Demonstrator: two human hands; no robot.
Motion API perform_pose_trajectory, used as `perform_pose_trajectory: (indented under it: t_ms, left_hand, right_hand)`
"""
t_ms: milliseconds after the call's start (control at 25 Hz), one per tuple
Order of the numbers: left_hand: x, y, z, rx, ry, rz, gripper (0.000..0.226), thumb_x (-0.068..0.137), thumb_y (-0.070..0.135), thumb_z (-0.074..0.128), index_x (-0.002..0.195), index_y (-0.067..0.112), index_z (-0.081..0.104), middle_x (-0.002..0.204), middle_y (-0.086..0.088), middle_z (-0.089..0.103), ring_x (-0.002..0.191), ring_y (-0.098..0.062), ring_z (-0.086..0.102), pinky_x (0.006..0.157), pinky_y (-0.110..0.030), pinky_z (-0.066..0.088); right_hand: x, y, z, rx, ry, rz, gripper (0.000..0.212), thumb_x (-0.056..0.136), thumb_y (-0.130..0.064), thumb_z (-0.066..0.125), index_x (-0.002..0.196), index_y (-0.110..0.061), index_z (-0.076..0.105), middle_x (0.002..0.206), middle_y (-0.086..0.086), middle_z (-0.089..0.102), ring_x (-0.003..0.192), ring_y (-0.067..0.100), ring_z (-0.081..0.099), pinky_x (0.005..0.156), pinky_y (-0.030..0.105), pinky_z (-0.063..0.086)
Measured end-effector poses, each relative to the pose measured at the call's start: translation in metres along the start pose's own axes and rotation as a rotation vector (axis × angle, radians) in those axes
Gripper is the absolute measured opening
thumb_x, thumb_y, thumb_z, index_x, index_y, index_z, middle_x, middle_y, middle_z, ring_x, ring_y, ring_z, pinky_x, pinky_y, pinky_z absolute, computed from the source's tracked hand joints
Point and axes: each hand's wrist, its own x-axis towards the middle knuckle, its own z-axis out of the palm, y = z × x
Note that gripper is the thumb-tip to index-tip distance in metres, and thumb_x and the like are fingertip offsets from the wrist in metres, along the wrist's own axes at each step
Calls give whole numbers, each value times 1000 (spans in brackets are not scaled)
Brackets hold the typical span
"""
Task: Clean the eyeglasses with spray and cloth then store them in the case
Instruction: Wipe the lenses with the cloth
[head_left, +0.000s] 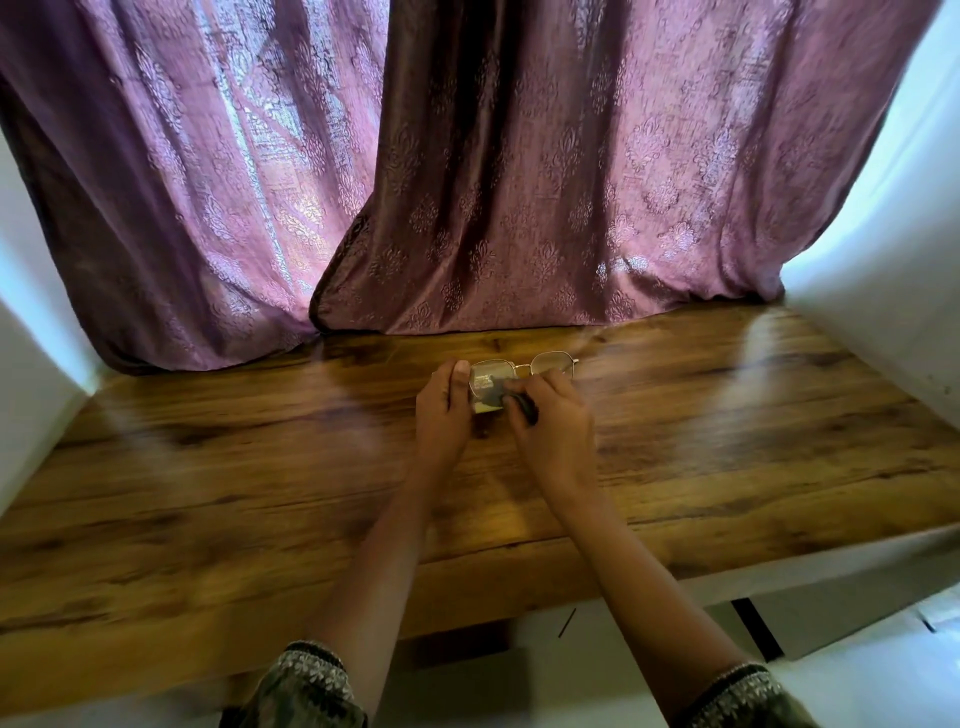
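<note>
Head view, one frame. Step in hand, by my reading: wiping one lens with the cloth.

Eyeglasses (553, 364): thin gold frame, held between both hands over the far middle of the wooden tabletop (727, 426), just in front of the purple curtain (519, 182). I cannot tell whether the frame touches the wood.

Left hand (441, 402): fingers curled round the left end of the frame, steadying it.

Right hand (558, 423): fingers pinch a dark cloth (498, 396) against the lens nearer the left hand. The other lens is uncovered.

Small pale object (485, 410) below the covered lens, between the hands. It is too blurred to name (possibly the spray or the case, not claimed). No spray bottle or case can otherwise be made out.

Progress, judged: cleaning part-way, one lens in work, storing not yet begun.

Risks from here:
- The frame is thin wire and gripped at one end only. Hard rubbing at the lens could twist the bridge or bend the rim.
- A fingertip sliding off the cloth onto the glass would smear the lens again.
- The glasses sit near the curtain hem. A slip of the left grip would drop them on the wood, lens down, and could scratch them.
- Grit caught in the cloth would mark the lens.
</note>
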Motion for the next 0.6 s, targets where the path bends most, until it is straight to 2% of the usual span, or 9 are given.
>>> perform_pose_trajectory:
  t_ms: [120,280,360,440,600]
  left_hand:
    - [1,3,1,-9,4,25,35,99,17,34,67,27,44,61,6,45,53,-2,44,52,-11,36]
    - [4,2,1,-23,14,38,35,99,17,36,66,26,43,62,6,44,58,-9,41,56,-23,36]
    - [4,1,1,-18,23,32,33,98,20,36,67,28,44,64,7,44,59,-8,41,56,-20,36]
    - [4,-1,2,-15,18,8,31,99,20,35,71,22,46,64,5,44,56,-5,43,53,-11,36]
    - [4,-4,3,-62,14,-28,26,99,19,34,80,12,50,62,4,45,46,1,46,47,-8,35]
  right_hand:
    - [18,-3,-1,-12,62,18,12,78,-8,69,89,-6,69,88,9,64,74,20,61,64,26,50]
    - [8,-12,6,-17,3,-88,12,75,-4,71,87,-5,70,83,8,64,69,16,60,60,20,49]
    - [-1,-7,3,-9,-19,-105,14,74,-4,72,88,-5,70,83,6,65,70,15,62,63,14,46]
    - [0,2,-7,44,12,-70,14,77,-6,71,91,-6,70,86,7,65,73,15,62,67,10,44]
    - [21,21,-33,63,201,48,11,78,-9,70,89,-7,71,88,9,66,71,13,60,65,8,39]
